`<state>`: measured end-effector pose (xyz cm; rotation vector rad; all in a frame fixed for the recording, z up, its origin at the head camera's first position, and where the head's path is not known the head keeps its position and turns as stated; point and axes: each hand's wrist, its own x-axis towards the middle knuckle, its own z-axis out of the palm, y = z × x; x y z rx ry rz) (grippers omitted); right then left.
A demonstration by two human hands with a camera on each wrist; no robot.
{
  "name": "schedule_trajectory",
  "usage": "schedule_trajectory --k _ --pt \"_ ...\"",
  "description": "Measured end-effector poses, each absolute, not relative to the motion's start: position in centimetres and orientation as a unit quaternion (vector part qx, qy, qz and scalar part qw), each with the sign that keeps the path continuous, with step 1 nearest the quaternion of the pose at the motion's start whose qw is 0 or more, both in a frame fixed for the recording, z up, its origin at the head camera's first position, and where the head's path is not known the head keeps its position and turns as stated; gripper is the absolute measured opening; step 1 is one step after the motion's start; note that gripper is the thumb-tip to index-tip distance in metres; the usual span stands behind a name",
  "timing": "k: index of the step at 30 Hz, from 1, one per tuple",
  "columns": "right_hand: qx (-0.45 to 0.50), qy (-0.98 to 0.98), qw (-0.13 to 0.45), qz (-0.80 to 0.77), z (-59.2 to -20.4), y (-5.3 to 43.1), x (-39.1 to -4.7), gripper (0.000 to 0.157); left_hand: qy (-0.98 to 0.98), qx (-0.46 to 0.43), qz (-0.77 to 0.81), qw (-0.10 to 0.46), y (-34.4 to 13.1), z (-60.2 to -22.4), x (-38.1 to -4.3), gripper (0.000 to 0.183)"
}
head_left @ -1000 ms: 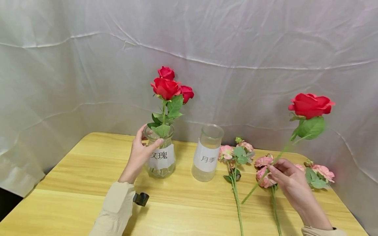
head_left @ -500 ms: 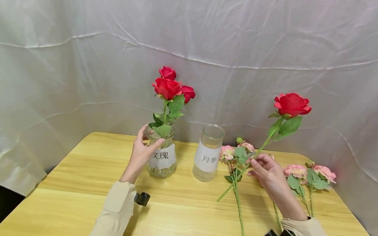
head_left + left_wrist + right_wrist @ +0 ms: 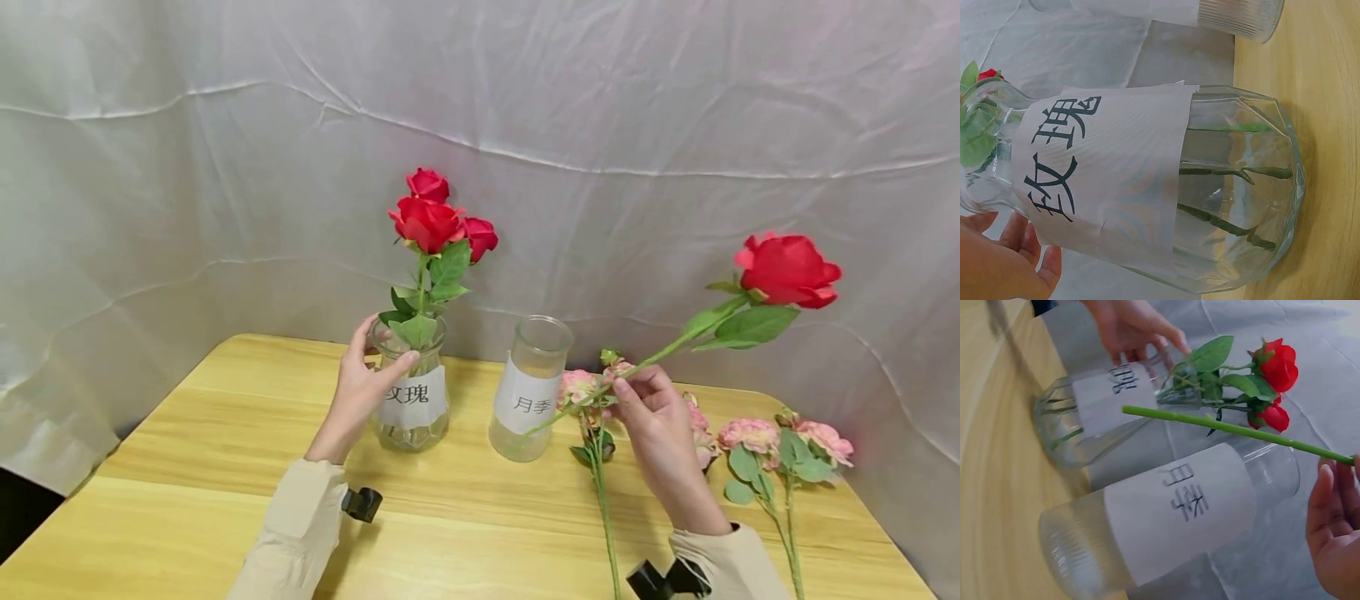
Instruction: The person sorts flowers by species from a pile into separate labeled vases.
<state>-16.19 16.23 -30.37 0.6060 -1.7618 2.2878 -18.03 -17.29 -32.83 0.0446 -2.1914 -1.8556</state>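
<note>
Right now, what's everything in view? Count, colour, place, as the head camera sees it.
held rose: 1, red, green stem, slanting above the table's right side
standing roses: 3, red, in the left vase
left vase: 1, clear glass, on the table
right vase: 1, clear glass, beside it
labels: 2, white with dark characters, one per vase
pink flowers: several, exact count partly hidden, lying on the table's right
table: 1, yellow wood-grain, below
cloth: pale grey, behind
wrist devices: 2, black, at the cuffs
sleeves: 2, beige, bottom edge
left hand: 1, bare, gripping the left vase
right hand: 1, bare, pinching the held rose's stem
</note>
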Motion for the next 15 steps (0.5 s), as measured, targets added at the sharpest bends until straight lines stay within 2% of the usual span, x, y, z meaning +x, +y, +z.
schedule_trajectory --k 5,15 --pt "0.203 -0.539 0.116 0.809 -29.4 15.3 -16.9 0.009 -0.757 0.015 -0.639 0.139 -17.3 -32.7 -18.1 0.085" --pt "0.134 -0.519 0.153 0.830 -28.0 13.4 -18.5 0.006 -0.756 0.011 -0.639 0.139 -17.2 -32.6 -18.0 0.085"
